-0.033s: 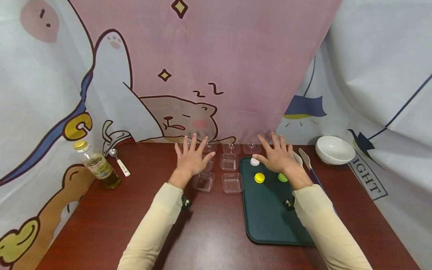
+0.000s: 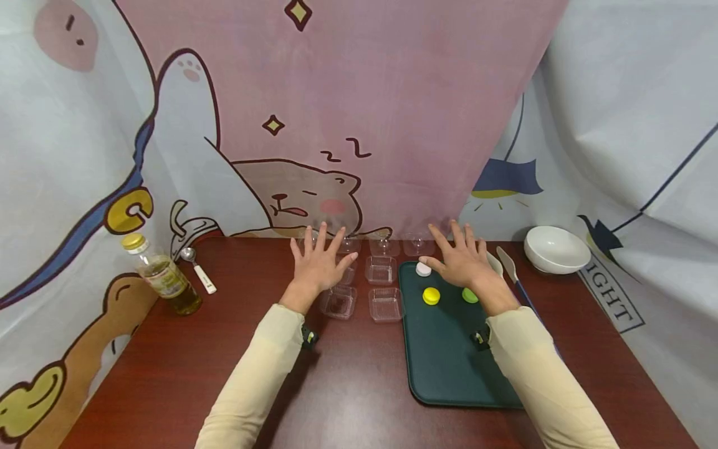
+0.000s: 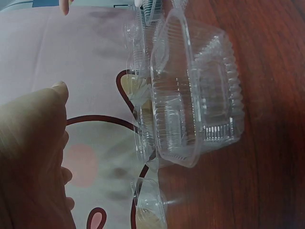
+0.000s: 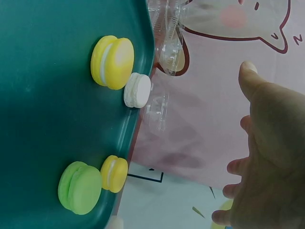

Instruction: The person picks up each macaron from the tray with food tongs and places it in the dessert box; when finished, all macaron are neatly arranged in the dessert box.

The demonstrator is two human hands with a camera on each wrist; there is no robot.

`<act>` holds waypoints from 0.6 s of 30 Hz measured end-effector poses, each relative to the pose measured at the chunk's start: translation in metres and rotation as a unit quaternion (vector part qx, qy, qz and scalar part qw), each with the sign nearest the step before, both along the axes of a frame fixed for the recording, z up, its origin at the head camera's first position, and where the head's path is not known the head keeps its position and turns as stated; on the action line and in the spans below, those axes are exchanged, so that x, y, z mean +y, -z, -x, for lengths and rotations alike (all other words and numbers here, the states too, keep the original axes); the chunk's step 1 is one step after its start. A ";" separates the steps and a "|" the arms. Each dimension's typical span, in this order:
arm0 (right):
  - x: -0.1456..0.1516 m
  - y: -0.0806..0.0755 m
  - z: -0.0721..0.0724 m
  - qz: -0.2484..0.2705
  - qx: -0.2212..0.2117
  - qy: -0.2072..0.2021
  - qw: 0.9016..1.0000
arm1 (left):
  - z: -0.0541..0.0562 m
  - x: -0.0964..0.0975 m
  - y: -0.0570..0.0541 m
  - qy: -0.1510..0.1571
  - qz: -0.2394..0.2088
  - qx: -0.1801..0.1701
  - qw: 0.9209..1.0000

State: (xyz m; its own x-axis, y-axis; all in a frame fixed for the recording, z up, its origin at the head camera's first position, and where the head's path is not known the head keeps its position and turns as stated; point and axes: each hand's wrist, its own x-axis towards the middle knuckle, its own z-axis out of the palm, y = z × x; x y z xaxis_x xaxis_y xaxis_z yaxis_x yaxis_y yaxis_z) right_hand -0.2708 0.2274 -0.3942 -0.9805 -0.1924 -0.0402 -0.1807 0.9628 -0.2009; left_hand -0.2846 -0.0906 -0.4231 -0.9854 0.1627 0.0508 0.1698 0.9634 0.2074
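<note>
Both hands hang over the counter [image 2: 359, 386], the left hand [image 2: 316, 270] and right hand [image 2: 463, 268] each with fingers spread wide and nothing pinched, and it's the right that sits nearer the green tray [image 2: 443, 368]! Look here, the white macaron [image 2: 423, 270] shows just beside the right thumb, the yellow macaron [image 2: 431, 296] lies leftward and closer to the person, and the green macaron [image 2: 469, 296] peeks out by the wrist, all round with no long axis, while the clear boxes [image 2: 386, 305] sit mostly between the hands
</note>
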 end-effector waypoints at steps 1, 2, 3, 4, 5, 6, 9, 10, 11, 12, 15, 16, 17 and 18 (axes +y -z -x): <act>0.000 -0.001 -0.001 0.003 -0.001 0.000 1.000 | 0.000 0.000 0.000 0.000 0.000 0.001 1.000; 0.001 -0.001 -0.001 0.003 -0.002 0.001 1.000 | 0.000 0.001 0.000 0.000 0.001 0.001 1.000; 0.002 -0.001 -0.001 0.004 -0.002 0.001 1.000 | 0.000 0.001 -0.001 0.001 0.000 0.000 1.000; 0.002 -0.002 -0.001 0.003 -0.002 0.001 1.000 | -0.001 0.001 -0.001 0.001 0.001 0.000 1.000; 0.003 -0.002 -0.001 0.002 -0.002 0.002 1.000 | -0.001 0.001 -0.001 0.001 -0.001 0.001 1.000; 0.003 -0.003 -0.001 0.003 -0.002 0.003 1.000 | -0.001 0.001 -0.001 0.002 -0.003 0.002 1.000; 0.005 -0.003 -0.001 0.001 -0.001 0.005 1.000 | -0.001 0.000 -0.001 0.001 0.000 0.005 1.000; 0.006 -0.003 -0.001 0.000 -0.001 0.005 1.000 | -0.001 0.000 0.000 0.000 0.001 0.007 1.000; 0.006 -0.003 -0.001 0.001 -0.001 0.005 1.000 | -0.001 0.000 0.000 0.000 0.004 0.009 1.000; 0.007 -0.003 0.000 0.001 -0.002 0.005 1.000 | -0.001 -0.001 0.000 -0.001 0.005 0.009 1.000; 0.010 -0.003 0.000 -0.002 -0.002 0.008 1.000 | -0.002 -0.001 0.000 0.003 0.002 0.012 1.000; 0.011 -0.003 0.000 -0.003 -0.003 0.009 1.000 | -0.002 -0.001 -0.001 0.005 -0.001 0.013 1.000; 0.012 -0.004 0.000 0.000 -0.004 0.010 1.000 | -0.003 -0.001 -0.002 0.006 -0.003 0.013 1.000; 0.013 -0.004 -0.001 0.003 -0.003 0.009 1.000 | -0.004 -0.002 -0.002 0.009 -0.007 0.014 1.000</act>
State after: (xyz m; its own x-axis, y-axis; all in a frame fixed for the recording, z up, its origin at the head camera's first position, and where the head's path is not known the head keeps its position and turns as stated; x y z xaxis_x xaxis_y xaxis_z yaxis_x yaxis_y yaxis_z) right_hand -0.2699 0.2407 -0.3901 -0.9835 -0.1749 -0.0452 -0.1620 0.9645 -0.2084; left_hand -0.2804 -0.0925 -0.4208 -0.9805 0.1792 0.0806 0.1926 0.9574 0.2150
